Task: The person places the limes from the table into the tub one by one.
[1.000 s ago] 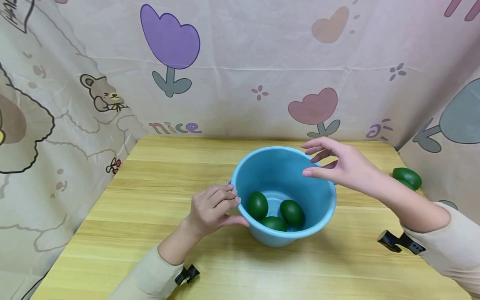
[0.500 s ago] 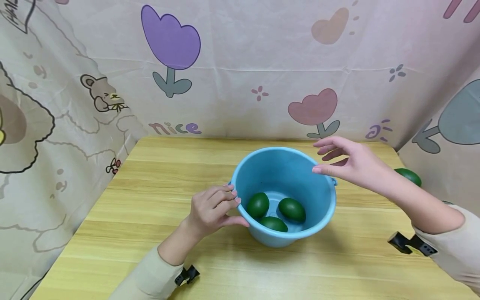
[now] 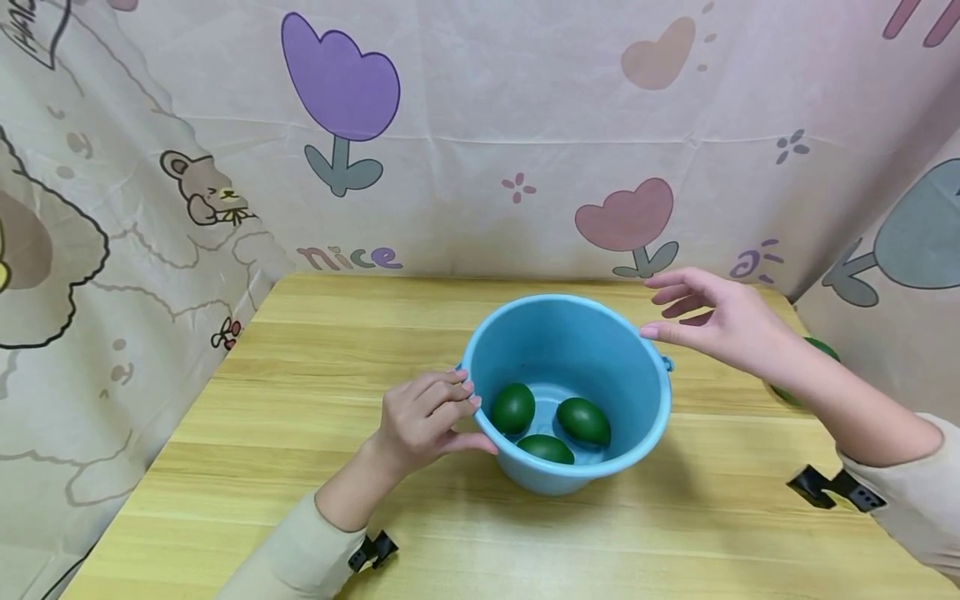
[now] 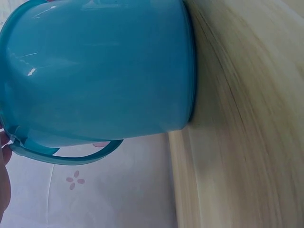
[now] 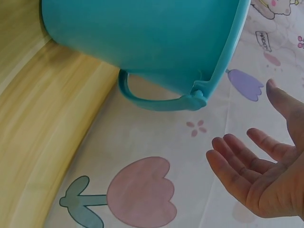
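A light blue plastic bucket (image 3: 566, 346) stands upright on the wooden table. Inside, at the bottom, lie three dark green avocados (image 3: 513, 409). My left hand (image 3: 422, 421) grips the bucket's left rim, its fingers at the edge and its thumb along the front side. Over the right rim hovers my right hand (image 3: 708, 321), fingers loosely spread with nothing in them. The right wrist view shows that hand (image 5: 266, 175) palm up in the picture, apart from the rim. The bucket's handle (image 5: 154, 103) hangs down at the far side.
More green avocados (image 3: 821, 347) lie at the table's right edge, partly hidden behind my right forearm. A patterned cloth (image 3: 465, 100) hangs behind the table (image 3: 315, 350) and along both sides. Each sleeve carries a black camera mount (image 3: 836, 489).
My right hand has moved right, from above the bucket's inside to its right rim. The avocados inside have rolled slightly and settled. My left hand stays in place.
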